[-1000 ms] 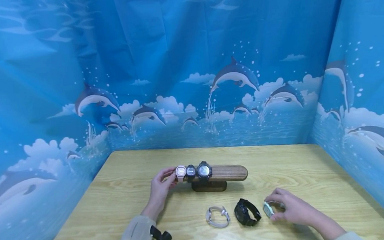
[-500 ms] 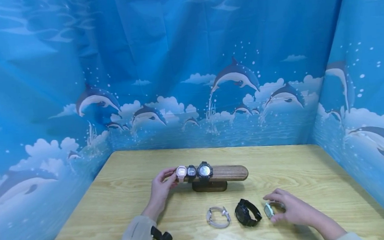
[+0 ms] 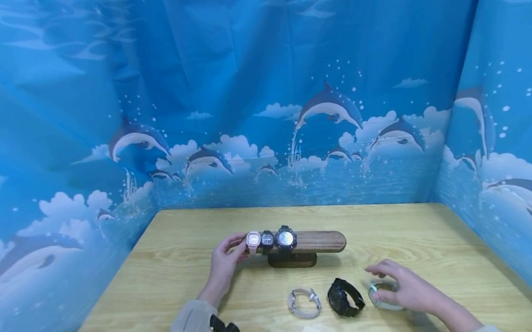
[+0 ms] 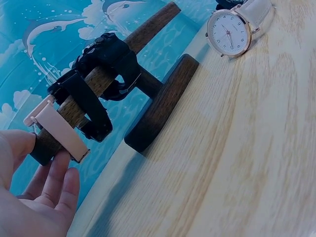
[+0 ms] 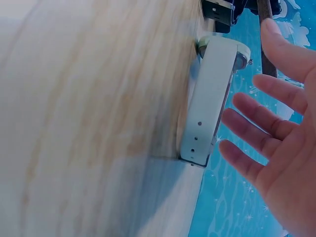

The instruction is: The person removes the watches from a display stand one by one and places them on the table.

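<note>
My left hand grips the left end of a wooden watch stand, thumb on one side and fingertips beneath, close to a pink watch. Beside that, a small black watch and a larger black watch are strapped round the bar. My right hand is over the right part of the table, fingers spread. Near it a mint-green watch rests on the table with its strap in a loop; in the right wrist view the fingers are apart from it.
A white-strapped watch and a chunky black watch lie on the wooden table in front of the stand. A blue dolphin-print backdrop surrounds the back and sides. The bar's right half carries no watch.
My right hand has let go of the mint-green watch, its fingers spreading wider. That watch's dial has turned, so its strap loop shows more. My left hand keeps its place on the stand.
</note>
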A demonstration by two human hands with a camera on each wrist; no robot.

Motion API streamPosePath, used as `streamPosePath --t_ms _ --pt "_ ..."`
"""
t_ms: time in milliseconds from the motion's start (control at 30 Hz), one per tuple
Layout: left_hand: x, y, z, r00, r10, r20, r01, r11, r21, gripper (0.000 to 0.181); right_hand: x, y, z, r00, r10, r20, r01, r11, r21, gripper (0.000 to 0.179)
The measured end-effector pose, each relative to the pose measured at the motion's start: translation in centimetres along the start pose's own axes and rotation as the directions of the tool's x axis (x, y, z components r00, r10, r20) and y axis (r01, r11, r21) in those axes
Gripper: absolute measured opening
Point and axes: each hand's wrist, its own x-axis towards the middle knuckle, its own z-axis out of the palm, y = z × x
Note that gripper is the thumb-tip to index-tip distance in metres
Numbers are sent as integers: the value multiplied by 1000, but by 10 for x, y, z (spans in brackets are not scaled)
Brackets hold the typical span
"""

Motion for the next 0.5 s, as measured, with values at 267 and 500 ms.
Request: streamPosePath --t_ms 267,500 --pt "0 -3 0 1000 8 1 -8 1000 -4 31 6 -3 5 980 -69 -185 68 998 -16 37" --pt "1 -3 0 1000 22 6 -22 1000 -18 30 16 -10 6 963 -48 -265 44 999 -21 29"
